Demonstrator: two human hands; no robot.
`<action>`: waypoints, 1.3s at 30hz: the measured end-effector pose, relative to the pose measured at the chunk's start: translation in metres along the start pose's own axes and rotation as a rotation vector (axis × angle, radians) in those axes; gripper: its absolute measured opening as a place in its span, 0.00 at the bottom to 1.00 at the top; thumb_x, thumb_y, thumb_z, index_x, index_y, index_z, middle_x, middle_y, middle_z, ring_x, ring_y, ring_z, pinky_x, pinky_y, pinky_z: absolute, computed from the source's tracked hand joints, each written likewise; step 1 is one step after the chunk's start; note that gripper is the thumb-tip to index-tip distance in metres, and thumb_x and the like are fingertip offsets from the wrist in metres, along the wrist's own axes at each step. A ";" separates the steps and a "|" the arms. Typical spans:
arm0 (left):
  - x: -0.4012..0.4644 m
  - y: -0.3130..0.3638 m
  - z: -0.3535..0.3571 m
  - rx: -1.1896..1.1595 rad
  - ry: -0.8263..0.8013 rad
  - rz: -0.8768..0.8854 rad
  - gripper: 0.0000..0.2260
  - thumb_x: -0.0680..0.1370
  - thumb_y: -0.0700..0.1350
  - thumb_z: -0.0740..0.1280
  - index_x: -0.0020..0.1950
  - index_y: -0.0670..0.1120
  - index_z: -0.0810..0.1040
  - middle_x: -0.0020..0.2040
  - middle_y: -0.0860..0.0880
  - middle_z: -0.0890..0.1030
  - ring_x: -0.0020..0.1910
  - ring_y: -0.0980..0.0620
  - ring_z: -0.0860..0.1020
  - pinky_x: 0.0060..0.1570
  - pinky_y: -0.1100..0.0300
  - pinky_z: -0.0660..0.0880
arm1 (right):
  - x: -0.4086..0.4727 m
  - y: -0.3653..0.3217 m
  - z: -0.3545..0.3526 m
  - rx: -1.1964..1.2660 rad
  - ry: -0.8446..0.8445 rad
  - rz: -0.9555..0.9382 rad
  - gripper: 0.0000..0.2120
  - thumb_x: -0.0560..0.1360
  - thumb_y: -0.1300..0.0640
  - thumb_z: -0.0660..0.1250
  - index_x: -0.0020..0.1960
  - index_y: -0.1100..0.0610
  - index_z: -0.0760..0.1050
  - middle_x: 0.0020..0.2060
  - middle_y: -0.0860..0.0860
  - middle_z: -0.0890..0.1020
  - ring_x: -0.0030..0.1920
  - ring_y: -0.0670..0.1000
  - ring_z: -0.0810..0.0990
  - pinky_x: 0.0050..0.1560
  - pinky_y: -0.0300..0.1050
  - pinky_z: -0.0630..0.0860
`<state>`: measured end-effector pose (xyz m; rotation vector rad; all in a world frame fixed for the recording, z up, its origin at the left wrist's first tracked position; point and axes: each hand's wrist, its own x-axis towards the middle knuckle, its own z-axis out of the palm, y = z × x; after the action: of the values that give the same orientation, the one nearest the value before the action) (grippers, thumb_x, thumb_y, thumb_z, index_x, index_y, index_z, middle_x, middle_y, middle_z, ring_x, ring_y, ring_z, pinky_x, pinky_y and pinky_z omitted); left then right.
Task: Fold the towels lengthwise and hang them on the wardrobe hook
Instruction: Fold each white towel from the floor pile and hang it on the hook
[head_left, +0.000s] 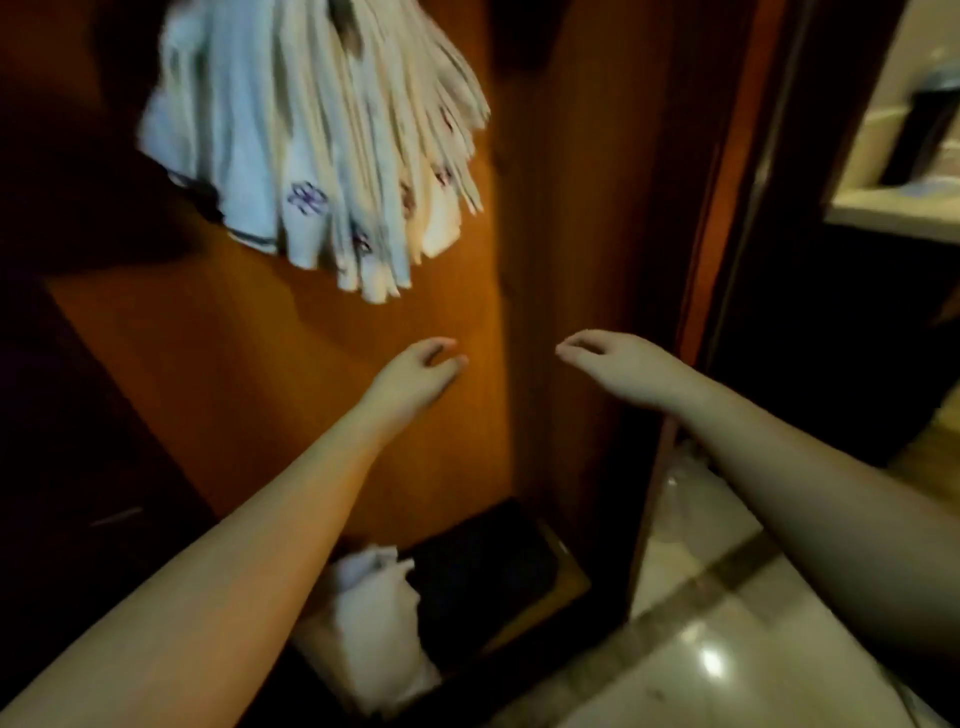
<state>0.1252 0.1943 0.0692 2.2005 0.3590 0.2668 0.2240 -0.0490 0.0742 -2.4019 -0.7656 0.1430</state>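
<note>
Several folded white and pale-blue towels (311, 140) with small purple motifs hang in a bunch against the orange wooden wardrobe panel (291, 374); the hook itself is hidden above them. My left hand (415, 379) hangs below the towels with fingers loosely curled, holding nothing. My right hand (618, 364) is level with it to the right, fingers also loosely curled and empty. Both hands are well apart from the towels. A crumpled white cloth (374, 618) lies low down by the wardrobe's foot.
A dark box or mat (488, 571) sits on the floor next to the crumpled cloth. A wooden door frame (727, 156) rises at the right, with glossy pale floor tiles (701, 649) below and a dark container (930, 119) on a counter beyond.
</note>
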 end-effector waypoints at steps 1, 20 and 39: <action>-0.009 -0.009 0.017 0.010 -0.073 0.012 0.22 0.81 0.57 0.66 0.74 0.55 0.71 0.74 0.52 0.71 0.69 0.52 0.72 0.56 0.58 0.70 | -0.019 0.017 0.009 -0.013 -0.011 0.032 0.25 0.82 0.37 0.59 0.73 0.49 0.72 0.70 0.48 0.76 0.68 0.50 0.74 0.59 0.43 0.67; -0.049 0.042 0.458 0.437 -0.741 0.261 0.27 0.79 0.54 0.68 0.75 0.47 0.69 0.75 0.48 0.69 0.74 0.50 0.66 0.70 0.58 0.62 | -0.296 0.388 0.045 0.029 -0.152 0.706 0.29 0.80 0.42 0.66 0.76 0.55 0.69 0.74 0.52 0.71 0.74 0.54 0.69 0.73 0.48 0.65; 0.033 0.119 0.903 0.707 -1.286 0.392 0.23 0.79 0.54 0.66 0.73 0.48 0.72 0.72 0.48 0.73 0.70 0.46 0.70 0.68 0.54 0.67 | -0.384 0.746 0.013 0.201 -0.264 1.444 0.21 0.79 0.49 0.61 0.70 0.52 0.74 0.69 0.53 0.76 0.67 0.56 0.75 0.65 0.49 0.73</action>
<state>0.4587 -0.5272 -0.3770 2.5703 -0.8021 -1.2035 0.2692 -0.7401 -0.3994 -2.2606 0.9630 1.0272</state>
